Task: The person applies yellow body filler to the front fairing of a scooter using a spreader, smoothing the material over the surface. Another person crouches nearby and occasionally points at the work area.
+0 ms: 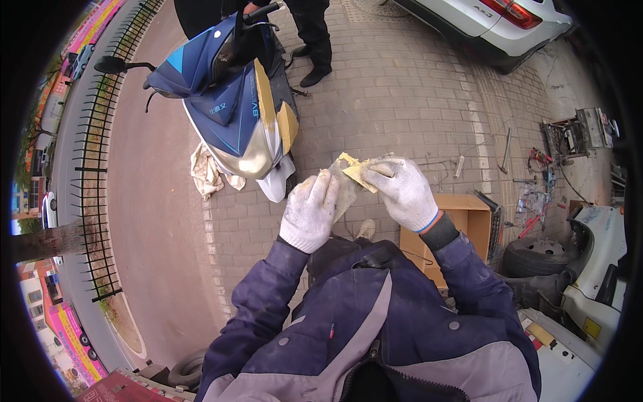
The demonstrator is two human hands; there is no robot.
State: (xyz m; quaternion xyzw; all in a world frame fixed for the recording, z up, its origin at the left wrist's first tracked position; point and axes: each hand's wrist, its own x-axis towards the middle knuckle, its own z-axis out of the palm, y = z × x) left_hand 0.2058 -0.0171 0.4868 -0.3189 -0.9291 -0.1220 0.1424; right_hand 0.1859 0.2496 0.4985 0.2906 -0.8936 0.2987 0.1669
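Both of my hands wear white work gloves and meet in front of me. My left hand (310, 213) is closed on a thin, greyish, see-through sheet (345, 195). Pinched in my right hand (405, 194) is a small flat scraper (362, 175), pale yellow, its far edge smeared with yellow putty-like paste (347, 159). The scraper lies against or just over the sheet; whether they touch I cannot tell. Beyond my hands, at the upper left, stands a blue and silver scooter (231, 114) with yellow patches (287, 126) along its right side.
Beside the scooter stands a person in dark trousers (311, 33). A cardboard box (462, 203) sits near my right arm. Scattered tools (506, 151), a tyre (539, 256) and a white body panel (596, 268) lie farther right. A white car (495, 30) is parked behind; a cloth (204, 171) lies by the scooter.
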